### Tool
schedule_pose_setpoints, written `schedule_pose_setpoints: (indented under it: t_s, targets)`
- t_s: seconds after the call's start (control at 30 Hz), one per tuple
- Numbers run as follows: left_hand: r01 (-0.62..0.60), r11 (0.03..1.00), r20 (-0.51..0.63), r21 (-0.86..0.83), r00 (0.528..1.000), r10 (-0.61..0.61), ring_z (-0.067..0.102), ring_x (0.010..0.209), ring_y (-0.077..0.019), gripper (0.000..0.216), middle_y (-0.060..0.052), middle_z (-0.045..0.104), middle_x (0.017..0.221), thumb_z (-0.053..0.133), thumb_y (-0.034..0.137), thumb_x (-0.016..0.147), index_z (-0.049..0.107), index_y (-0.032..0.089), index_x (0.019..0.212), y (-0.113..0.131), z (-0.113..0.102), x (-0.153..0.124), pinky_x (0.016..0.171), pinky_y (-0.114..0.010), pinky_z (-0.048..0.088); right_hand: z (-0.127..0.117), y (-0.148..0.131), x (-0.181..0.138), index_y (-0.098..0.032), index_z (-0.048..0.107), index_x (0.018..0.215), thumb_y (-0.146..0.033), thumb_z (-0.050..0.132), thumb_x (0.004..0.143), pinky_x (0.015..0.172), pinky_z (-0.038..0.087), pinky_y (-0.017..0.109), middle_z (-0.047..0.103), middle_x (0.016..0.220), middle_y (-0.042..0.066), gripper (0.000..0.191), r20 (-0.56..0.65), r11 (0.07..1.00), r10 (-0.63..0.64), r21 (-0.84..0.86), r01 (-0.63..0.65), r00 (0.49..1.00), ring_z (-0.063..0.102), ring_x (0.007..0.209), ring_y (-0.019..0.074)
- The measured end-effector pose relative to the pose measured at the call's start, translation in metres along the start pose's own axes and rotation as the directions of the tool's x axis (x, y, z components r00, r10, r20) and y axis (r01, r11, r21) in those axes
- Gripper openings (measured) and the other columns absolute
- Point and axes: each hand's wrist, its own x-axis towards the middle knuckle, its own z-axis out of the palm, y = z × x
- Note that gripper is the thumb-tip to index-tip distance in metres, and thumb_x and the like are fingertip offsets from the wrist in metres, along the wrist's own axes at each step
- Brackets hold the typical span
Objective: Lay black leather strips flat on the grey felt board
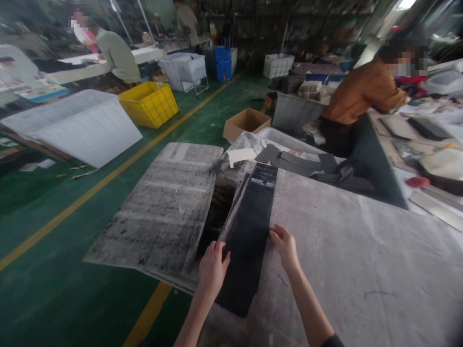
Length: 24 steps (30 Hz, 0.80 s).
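Observation:
A long black strip point(249, 231) of flat sheet material lies lengthwise in front of me on the grey covered table point(347, 241). Its far end is scuffed with pale marks. My left hand point(213, 267) rests at the strip's left edge, thumb and fingers a little apart. At the opposite edge, my right hand point(285, 243) has thumb and fingers pinched together at the strip's border. Left of the strip is a dark opening point(217, 207) between it and a stained grey board point(166, 207). A pale cut piece point(241, 156) lies beyond the strip.
Dark grey cut pieces point(307, 161) lie past the table's far edge, near a cardboard box point(247, 123). A person in a brown top point(361, 91) works at a bench on the right. A yellow bin point(149, 103) and white bin point(79, 125) stand on the green floor.

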Motion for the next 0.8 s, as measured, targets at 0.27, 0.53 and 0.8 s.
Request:
schedule_pose_setpoints:
  t_s: [0.27,0.53,0.8]
  targets:
    - [-0.098,0.995,0.017,-0.018,0.995,0.098,0.063,0.089,-0.0209,0.009,-0.006,0.06,0.093,0.047,0.022,0.092,0.053,0.019,0.097,-0.008,0.006,0.024,0.078,-0.032,0.05,0.033,-0.035,-0.014,-0.014,0.06,0.121,-0.037,0.064,0.077,0.081,0.048,0.039,0.062,0.108,0.015,0.05,-0.149,0.879,0.082,-0.456,-0.142,0.985,0.063,0.093,0.0277]
    - [-0.169,0.984,0.074,-0.055,0.982,0.173,0.065,0.087,-0.0199,0.008,-0.005,0.061,0.093,0.048,0.017,0.09,0.051,0.019,0.097,-0.021,0.009,0.036,0.074,-0.029,0.05,0.049,-0.054,-0.009,-0.016,0.058,0.106,-0.044,0.067,0.079,0.072,0.044,0.033,0.067,0.101,0.012,0.039,-0.244,0.752,0.148,-0.601,-0.269,0.958,0.064,0.094,0.0277]
    - [-0.199,0.976,0.109,-0.088,0.972,0.208,0.065,0.085,-0.0209,0.006,-0.006,0.061,0.091,0.048,0.02,0.09,0.05,0.018,0.096,-0.026,0.005,0.043,0.073,-0.031,0.051,0.046,-0.054,0.004,-0.02,0.06,0.073,-0.053,0.067,0.076,0.056,0.037,0.029,0.068,0.076,0.007,0.034,-0.212,0.724,0.21,-0.622,-0.298,0.954,0.066,0.073,0.0253]
